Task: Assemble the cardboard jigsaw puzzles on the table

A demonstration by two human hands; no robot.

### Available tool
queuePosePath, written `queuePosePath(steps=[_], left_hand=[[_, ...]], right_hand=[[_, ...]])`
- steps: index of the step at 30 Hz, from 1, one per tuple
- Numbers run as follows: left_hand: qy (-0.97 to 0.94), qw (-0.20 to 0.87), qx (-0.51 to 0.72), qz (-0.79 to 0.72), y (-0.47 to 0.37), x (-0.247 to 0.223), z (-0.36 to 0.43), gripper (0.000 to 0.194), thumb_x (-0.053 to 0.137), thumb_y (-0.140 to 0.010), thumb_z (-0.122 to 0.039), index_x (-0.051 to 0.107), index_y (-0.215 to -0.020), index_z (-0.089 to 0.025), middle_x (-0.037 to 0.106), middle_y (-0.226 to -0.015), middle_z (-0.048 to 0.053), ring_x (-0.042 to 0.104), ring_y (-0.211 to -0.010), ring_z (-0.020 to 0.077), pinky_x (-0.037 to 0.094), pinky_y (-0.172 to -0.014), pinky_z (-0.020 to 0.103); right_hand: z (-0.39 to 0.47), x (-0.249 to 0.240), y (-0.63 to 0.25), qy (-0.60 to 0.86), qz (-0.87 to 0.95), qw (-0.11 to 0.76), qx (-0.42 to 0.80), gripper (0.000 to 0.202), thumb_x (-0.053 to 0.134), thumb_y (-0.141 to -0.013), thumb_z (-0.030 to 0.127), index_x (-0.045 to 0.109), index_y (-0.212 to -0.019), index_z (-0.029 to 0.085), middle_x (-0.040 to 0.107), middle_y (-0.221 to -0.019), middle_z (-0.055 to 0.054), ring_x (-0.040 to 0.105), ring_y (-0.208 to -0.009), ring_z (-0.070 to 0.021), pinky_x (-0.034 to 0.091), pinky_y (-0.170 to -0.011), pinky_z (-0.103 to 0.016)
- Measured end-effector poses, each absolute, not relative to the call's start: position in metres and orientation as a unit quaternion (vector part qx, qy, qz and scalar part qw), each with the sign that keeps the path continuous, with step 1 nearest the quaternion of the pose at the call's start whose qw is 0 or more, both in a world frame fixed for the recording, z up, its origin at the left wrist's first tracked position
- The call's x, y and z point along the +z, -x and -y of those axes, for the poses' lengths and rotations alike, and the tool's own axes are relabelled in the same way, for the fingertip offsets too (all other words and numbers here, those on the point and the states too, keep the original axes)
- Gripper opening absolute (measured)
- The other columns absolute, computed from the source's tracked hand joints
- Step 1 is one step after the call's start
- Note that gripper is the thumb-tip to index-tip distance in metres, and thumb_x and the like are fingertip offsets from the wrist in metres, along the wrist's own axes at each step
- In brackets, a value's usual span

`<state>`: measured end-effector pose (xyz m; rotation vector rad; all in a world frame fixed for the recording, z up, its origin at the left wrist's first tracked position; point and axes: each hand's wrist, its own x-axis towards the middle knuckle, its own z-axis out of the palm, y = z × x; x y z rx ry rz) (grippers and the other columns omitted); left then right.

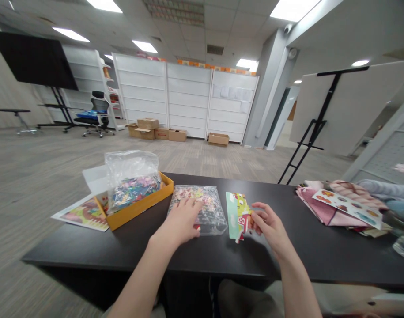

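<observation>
On the dark table, my left hand (185, 218) lies with its fingers spread over a clear plastic bag (213, 212) of small colourful pieces. A little red and white piece shows by its thumb. To the right, my right hand (266, 223) has its fingers curled at the right edge of a partly joined puzzle (238, 214) with a green field and a red barn. Thumb and fingers pinch something small there, too hidden to name. The two hands are apart, with the bag's right side and the puzzle between them.
A yellow box (140, 211) at the left holds another plastic bag (132, 181) of pieces, beside a printed sheet (85, 214). Folded cloths (324, 212) with a sticker sheet (349, 206) on top lie at the right. An easel board (350, 110) stands beyond the table.
</observation>
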<state>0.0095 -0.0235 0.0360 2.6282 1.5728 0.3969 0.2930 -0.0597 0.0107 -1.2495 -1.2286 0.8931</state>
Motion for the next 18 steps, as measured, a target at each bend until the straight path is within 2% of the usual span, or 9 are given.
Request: queuePosePath(steps=[2,5,8,11,14,18], left_hand=[[-0.814,-0.002,0.110,-0.570,0.007,0.038,0.022,0.044,0.069,-0.080,-0.020,0.061,-0.123,-0.015,0.064,-0.127,0.018,0.059,-0.119,0.0366,0.048,-0.094,0.048],[-0.786,0.012,0.156,-0.598,0.018,0.041,0.021,0.021,0.054,-0.086,-0.015,0.066,-0.103,-0.019,0.072,-0.104,0.009,0.068,-0.097,0.0275,0.050,-0.081,0.037],[-0.749,0.072,0.274,-0.599,0.017,0.040,0.018,0.011,0.056,-0.089,-0.022,0.066,-0.093,-0.024,0.073,-0.085,0.001,0.069,-0.081,0.0201,0.047,-0.069,0.028],[-0.725,0.103,0.364,-0.576,0.010,0.037,0.015,0.010,0.058,-0.089,-0.027,0.067,-0.092,-0.024,0.073,-0.080,-0.002,0.069,-0.075,0.0168,0.047,-0.069,0.026],[-0.711,0.108,0.398,-0.570,0.005,0.035,0.014,0.010,0.058,-0.089,-0.026,0.068,-0.091,-0.024,0.073,-0.079,-0.002,0.068,-0.074,0.0160,0.047,-0.072,0.026],[-0.708,0.094,0.396,-0.578,0.002,0.036,0.018,0.010,0.059,-0.089,-0.026,0.068,-0.090,-0.024,0.073,-0.081,-0.001,0.068,-0.075,0.0166,0.046,-0.069,0.027]], right_hand=[[0.062,0.014,-0.285,0.515,0.553,0.519,0.400,0.048,0.073,-0.078,0.062,0.065,-0.097,0.019,0.062,-0.064,0.000,0.052,-0.052,-0.0118,0.040,-0.048,-0.023],[0.065,0.018,-0.271,0.484,0.610,0.442,0.445,0.039,0.069,-0.085,0.057,0.070,-0.091,0.018,0.068,-0.073,-0.003,0.059,-0.063,-0.0141,0.048,-0.060,-0.026],[0.068,0.020,-0.252,0.444,0.654,0.376,0.484,0.037,0.069,-0.086,0.053,0.073,-0.104,0.020,0.074,-0.091,-0.006,0.066,-0.081,-0.0186,0.053,-0.074,-0.030],[0.065,0.019,-0.227,0.424,0.677,0.329,0.503,0.049,0.071,-0.086,0.048,0.068,-0.128,0.023,0.074,-0.102,-0.005,0.065,-0.079,-0.0164,0.054,-0.072,-0.030],[0.055,0.012,-0.200,0.429,0.673,0.358,0.484,0.059,0.072,-0.085,0.044,0.059,-0.139,0.023,0.071,-0.114,-0.006,0.063,-0.075,-0.0144,0.054,-0.069,-0.029],[0.035,-0.004,-0.166,0.433,0.635,0.437,0.468,0.059,0.067,-0.087,0.043,0.052,-0.140,0.022,0.066,-0.126,-0.010,0.067,-0.089,-0.0193,0.058,-0.080,-0.035]])
